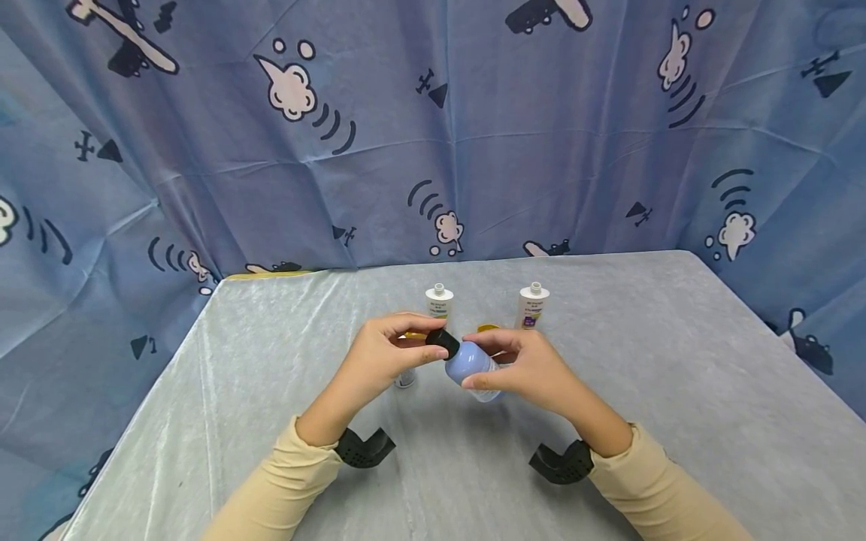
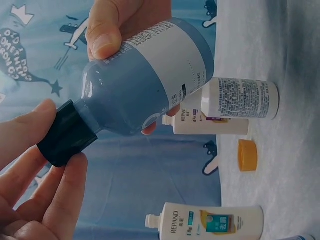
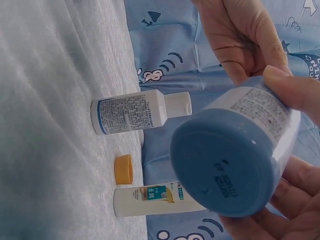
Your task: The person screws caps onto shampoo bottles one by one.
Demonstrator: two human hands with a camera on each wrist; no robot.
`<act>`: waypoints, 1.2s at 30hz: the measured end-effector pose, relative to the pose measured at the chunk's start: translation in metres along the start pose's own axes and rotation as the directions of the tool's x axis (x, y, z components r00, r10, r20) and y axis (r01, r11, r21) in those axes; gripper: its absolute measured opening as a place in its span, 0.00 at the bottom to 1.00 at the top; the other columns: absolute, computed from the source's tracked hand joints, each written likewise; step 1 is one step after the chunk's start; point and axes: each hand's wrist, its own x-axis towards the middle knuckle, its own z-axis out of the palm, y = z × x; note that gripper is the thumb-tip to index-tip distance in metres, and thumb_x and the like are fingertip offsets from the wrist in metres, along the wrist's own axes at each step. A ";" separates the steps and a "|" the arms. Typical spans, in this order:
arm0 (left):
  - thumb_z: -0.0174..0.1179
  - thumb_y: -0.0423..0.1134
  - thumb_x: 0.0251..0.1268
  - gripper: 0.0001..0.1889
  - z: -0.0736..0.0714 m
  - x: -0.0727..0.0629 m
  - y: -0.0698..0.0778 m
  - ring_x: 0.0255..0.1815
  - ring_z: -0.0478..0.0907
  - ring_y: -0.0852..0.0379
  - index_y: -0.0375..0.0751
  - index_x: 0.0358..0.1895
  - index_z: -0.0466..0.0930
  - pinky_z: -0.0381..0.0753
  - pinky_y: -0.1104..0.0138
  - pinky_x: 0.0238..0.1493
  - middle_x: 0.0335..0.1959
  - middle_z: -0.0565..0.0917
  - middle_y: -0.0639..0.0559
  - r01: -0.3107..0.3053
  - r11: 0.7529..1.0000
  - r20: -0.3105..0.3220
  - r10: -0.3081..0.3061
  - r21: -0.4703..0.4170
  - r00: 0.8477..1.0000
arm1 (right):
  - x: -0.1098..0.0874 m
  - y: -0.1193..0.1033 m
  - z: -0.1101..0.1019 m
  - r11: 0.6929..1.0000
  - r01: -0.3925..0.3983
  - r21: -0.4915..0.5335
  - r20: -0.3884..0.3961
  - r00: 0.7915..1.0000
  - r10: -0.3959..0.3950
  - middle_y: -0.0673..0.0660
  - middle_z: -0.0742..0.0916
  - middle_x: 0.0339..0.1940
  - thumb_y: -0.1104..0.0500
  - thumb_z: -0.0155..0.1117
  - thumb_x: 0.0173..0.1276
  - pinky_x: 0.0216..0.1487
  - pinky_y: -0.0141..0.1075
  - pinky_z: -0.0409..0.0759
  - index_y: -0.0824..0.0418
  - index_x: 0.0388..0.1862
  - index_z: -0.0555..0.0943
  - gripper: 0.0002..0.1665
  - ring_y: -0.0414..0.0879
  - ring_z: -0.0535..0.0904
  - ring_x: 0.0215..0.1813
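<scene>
Over the table, a blue bottle (image 1: pixel 467 362) with a white label is held tilted, its neck toward the upper left. My right hand (image 1: pixel 528 370) grips the bottle's body, thumb on the near side and fingers on the far side. On the neck sits a black cap (image 2: pixel 66 134), pinched between the thumb and fingers of my left hand (image 1: pixel 380 349). A strip of neck shows below the cap; whether it is screwed tight I cannot tell. In the right wrist view the bottle's base (image 3: pixel 222 167) faces the camera, hiding the cap.
Two white uncapped bottles, one teal-labelled (image 2: pixel 212 221) and one purple-labelled (image 1: pixel 532 306), stand behind my hands. A yellow cap (image 2: pixel 248 155) and a white-capped bottle (image 3: pixel 127 112) are on the grey cloth-covered table (image 1: pixel 676 391). A patterned blue curtain (image 1: pixel 379 203) hangs behind.
</scene>
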 end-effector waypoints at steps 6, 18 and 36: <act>0.73 0.31 0.56 0.20 0.001 0.000 0.000 0.53 0.85 0.56 0.40 0.54 0.85 0.85 0.67 0.52 0.56 0.85 0.47 0.004 1.000 0.023 -0.004 -0.016 1.000 | 0.000 0.002 -0.001 1.000 -0.013 0.018 0.004 1.000 0.013 0.62 0.88 0.50 0.56 0.81 0.53 0.46 0.31 0.85 0.66 0.57 0.82 0.33 0.46 0.85 0.46; 0.73 0.36 0.57 0.24 -0.006 0.000 0.001 0.58 0.83 0.50 0.42 0.59 0.82 0.82 0.66 0.59 0.58 0.84 0.44 -0.037 0.999 -0.009 0.037 -0.023 0.999 | 0.001 0.003 -0.001 0.999 -0.004 0.050 0.007 1.000 0.003 0.63 0.88 0.50 0.57 0.81 0.53 0.45 0.32 0.85 0.67 0.57 0.83 0.32 0.46 0.86 0.45; 0.71 0.36 0.59 0.18 -0.006 0.001 0.000 0.44 0.85 0.61 0.37 0.53 0.85 0.85 0.68 0.46 0.49 0.88 0.46 -0.008 1.000 0.025 0.008 -0.021 1.000 | 0.000 0.001 -0.002 0.997 -0.033 0.064 0.021 0.999 0.032 0.64 0.88 0.51 0.57 0.81 0.53 0.43 0.32 0.85 0.67 0.57 0.82 0.33 0.46 0.86 0.44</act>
